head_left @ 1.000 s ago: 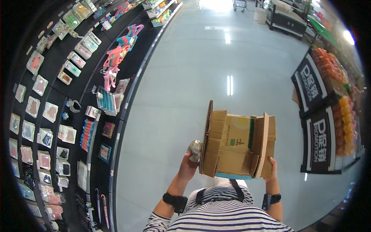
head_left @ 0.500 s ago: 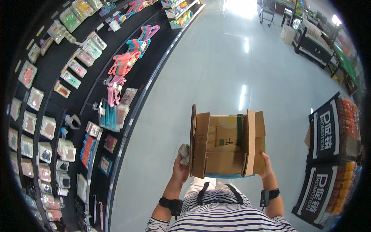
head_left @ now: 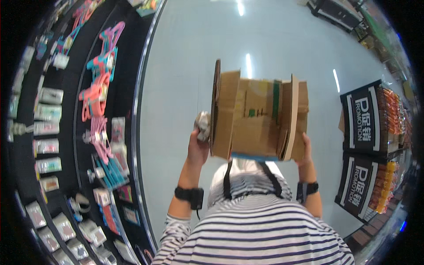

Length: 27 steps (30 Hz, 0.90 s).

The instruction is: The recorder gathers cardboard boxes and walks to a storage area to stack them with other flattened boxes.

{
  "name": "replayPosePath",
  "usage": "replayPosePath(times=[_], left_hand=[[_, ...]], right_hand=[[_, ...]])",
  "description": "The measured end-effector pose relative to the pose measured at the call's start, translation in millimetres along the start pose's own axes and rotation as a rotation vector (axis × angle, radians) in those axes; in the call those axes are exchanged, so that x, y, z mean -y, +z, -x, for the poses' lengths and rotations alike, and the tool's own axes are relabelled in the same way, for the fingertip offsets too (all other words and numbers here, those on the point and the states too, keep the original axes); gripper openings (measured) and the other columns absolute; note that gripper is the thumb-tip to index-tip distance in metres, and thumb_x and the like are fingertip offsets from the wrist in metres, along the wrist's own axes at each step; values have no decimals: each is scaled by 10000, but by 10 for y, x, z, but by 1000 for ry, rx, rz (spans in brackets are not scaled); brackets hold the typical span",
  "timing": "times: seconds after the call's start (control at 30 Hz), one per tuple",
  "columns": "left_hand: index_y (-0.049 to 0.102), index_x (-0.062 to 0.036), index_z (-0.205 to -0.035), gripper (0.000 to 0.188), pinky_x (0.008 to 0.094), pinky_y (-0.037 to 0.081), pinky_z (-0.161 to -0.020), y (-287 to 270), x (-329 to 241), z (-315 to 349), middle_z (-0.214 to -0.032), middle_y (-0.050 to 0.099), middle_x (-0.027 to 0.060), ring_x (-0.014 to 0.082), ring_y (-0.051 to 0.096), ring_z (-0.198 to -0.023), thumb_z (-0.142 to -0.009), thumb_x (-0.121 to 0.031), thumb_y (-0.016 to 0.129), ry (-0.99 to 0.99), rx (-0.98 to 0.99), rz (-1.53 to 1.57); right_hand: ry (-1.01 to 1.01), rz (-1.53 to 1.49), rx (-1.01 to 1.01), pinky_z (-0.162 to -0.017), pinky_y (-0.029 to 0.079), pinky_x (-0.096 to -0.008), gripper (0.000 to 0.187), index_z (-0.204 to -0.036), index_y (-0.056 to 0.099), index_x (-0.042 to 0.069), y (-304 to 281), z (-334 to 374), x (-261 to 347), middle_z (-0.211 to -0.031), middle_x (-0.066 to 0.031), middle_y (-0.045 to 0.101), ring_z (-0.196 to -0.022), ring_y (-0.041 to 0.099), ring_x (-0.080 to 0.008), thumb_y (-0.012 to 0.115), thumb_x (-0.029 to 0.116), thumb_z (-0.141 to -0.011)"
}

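Out in front of my body I carry a brown cardboard box (head_left: pixel 257 132) between both hands. Its side flaps stand up at left and right, and a green strip and a pale yellow print show on the cardboard between them. A blue edge (head_left: pixel 254 157) peeks out along the near side. My left hand (head_left: pixel 197 149) is closed against the left side, together with a crumpled greyish-white wad (head_left: pixel 202 126), perhaps paper or cloth. My right hand (head_left: pixel 305 151) grips the right side near the flap; some fingers are hidden behind the cardboard.
On the left runs a black shelf with coloured hangers (head_left: pixel 95 97) and packaged goods (head_left: pixel 47 128). Black display bins (head_left: pixel 361 121) holding orange-wrapped goods stand at the right. A dark cabinet (head_left: pixel 338 15) stands far right. Grey shiny floor (head_left: pixel 176 79) stretches ahead.
The view has tilted downward and shifted: shelf and bins sit differently, and more of my striped top shows. The box appears higher in the picture, still held in both hands.
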State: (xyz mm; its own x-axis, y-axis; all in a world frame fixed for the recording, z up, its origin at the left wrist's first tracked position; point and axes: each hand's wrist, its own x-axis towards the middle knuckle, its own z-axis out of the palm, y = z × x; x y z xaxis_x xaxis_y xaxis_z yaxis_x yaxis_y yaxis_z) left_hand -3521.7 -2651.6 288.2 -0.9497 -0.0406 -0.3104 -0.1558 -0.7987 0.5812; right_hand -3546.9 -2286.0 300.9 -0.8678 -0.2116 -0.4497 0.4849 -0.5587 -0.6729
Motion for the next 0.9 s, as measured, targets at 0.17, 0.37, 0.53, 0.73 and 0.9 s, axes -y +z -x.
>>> replayPosePath(times=[0.17, 0.37, 0.53, 0.73, 0.9], left_hand=[[427, -55, -1226, 441, 333, 443, -891, 152, -472, -1269, -1177, 519, 67, 191, 519, -1065, -906, -351, 360, -33, -4, -31], [401, -74, -1255, 461, 338, 422, -920, 314, -1123, -2665, -1204, 499, 71, 199, 496, -1103, -886, -350, 409, 5, -118, -13], [422, -85, -1243, 476, 352, 426, -908, 282, -1839, -3849, -1178, 521, 85, 213, 521, -1069, -884, -395, 380, 9, -169, 35], [415, -79, -1243, 495, 364, 370, -944, 178, -2502, -5572, -1202, 499, 83, 218, 482, -1098, -872, -406, 416, 15, -197, 76], [405, -94, -1262, 497, 394, 326, -966, 397, -3150, -7246, -1234, 475, 51, 203, 427, -1154, -864, -391, 435, -172, -159, -19]], right_hand=[[71, -65, -73, -863, 446, -343, 529, -1233, 435, 48, 223, -1238, 161, -1173, -89, 537, -1040, 541, -209, 481, 409, -850], [93, -32, 40, -814, 486, -328, 515, -1198, 466, 28, 873, -3037, 743, -1111, -103, 576, -963, 587, -209, 436, 417, -862], [168, 41, 171, -829, 476, -326, 511, -1192, 469, 19, 1647, -4523, 1366, -1117, -107, 573, -960, 587, -207, 422, 412, -868], [122, 69, 226, -833, 456, -333, 498, -1181, 476, 19, 2310, -6258, 1772, -1115, -87, 566, -989, 563, -201, 442, 404, -867], [106, 82, 39, -839, 454, -340, 512, -1177, 478, 28, 2797, -7428, 2241, -1114, -83, 564, -975, 566, -201, 452, 425, -854]])
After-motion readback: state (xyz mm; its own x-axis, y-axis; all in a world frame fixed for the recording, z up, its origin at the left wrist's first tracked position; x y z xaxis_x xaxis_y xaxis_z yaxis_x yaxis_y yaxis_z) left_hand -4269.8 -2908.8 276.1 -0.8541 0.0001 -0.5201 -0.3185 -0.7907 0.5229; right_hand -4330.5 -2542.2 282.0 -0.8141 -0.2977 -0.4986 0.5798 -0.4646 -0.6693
